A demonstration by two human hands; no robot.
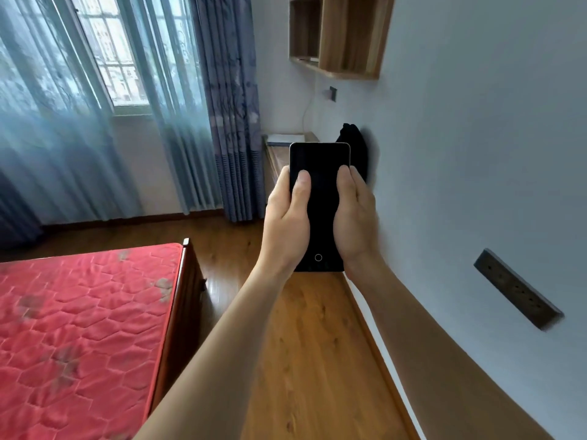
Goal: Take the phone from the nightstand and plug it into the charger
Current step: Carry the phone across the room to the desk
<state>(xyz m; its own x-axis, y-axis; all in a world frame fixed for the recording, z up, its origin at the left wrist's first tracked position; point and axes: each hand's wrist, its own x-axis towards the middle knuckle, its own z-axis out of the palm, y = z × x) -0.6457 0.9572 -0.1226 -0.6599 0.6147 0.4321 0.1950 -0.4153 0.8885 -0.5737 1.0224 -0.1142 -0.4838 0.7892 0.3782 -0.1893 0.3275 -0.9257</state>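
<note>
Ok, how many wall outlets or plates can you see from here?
2. A dark outlet strip sits low on the right wall, near the right hand. A small dark plate is farther along, under the wooden shelf, with a white cable hanging below it. Others may be out of view.

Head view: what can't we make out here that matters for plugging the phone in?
- Black smartphone: bottom port edge faces away; sides covered by left hand and right hand.
- Thin white cable: too small; plug end hidden behind the phone.
- Wooden desk: mostly blocked by phone and hands.
- Dark wall socket strip: blurred, holes unclear.
</note>
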